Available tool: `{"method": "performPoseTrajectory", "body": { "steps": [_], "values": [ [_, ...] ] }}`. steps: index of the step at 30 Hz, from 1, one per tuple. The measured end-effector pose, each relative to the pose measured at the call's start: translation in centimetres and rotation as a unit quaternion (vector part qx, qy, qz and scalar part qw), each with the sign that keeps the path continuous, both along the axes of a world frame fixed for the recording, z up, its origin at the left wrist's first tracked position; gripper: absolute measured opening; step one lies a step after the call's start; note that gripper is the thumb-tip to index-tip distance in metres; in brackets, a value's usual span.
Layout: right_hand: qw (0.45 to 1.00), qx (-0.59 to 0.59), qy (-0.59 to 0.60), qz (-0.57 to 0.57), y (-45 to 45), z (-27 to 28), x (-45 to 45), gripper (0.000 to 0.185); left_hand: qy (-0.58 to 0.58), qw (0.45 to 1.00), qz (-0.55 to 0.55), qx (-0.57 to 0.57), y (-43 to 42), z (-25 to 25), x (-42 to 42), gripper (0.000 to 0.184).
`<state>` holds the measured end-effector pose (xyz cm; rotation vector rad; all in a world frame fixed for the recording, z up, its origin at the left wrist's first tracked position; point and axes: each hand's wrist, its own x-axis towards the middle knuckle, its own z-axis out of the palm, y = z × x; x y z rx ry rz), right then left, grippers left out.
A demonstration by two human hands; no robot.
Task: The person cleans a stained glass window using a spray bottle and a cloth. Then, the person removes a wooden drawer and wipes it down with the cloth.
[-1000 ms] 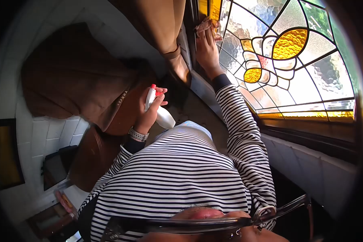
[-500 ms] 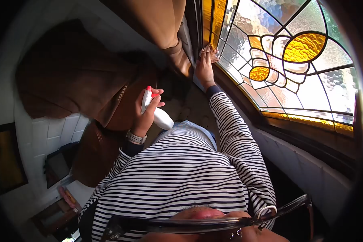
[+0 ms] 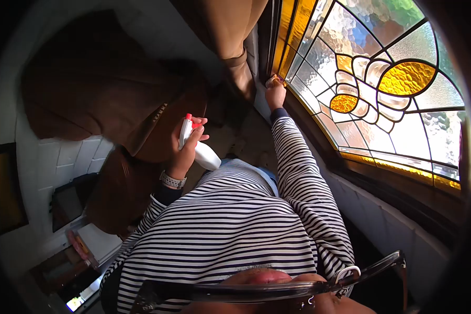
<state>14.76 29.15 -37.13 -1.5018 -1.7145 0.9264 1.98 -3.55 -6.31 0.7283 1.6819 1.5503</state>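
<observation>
A white spray bottle (image 3: pixel 206 156) with a red nozzle and trigger is in my left hand (image 3: pixel 181 157), close to my body. The fingers wrap round its neck and trigger. My right hand (image 3: pixel 276 97) reaches forward, closed on a crumpled cloth (image 3: pixel 275 80), mostly hidden by the fingers. The cloth is at the lower left corner of the stained-glass window (image 3: pixel 397 78), by its amber border and dark frame (image 3: pixel 298 111). Clear, textured and amber panes fill the window, divided by dark lines.
A tan curtain (image 3: pixel 222 23), gathered low, hangs left of the window. Brown leather-like seating (image 3: pixel 110 193) and a dark brown cover (image 3: pixel 89 89) stand to the left. Beyond are a white brick wall (image 3: pixel 70 162), a dark framed panel (image 3: pixel 5 188) and white papers (image 3: pixel 97 242).
My right hand has drawn from flat fingers on the glass edge into a closed grip on the cloth at the frame corner. The view has shifted slightly; the left hand still holds the bottle.
</observation>
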Motion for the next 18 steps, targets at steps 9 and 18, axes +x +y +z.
{"method": "performPoseTrajectory", "body": {
  "steps": [9,18],
  "values": [
    [0.894,0.409,0.182,-0.026,-2.0,26.7,-0.3,0.041,-0.029,0.999,0.017,0.024,-0.7,-0.4,-1.0,0.02],
    [0.771,0.604,-0.123,0.16,4.2,26.5,0.0,0.045,-0.042,0.998,0.002,0.041,1.0,0.0,-1.5,0.02]
  ]
}}
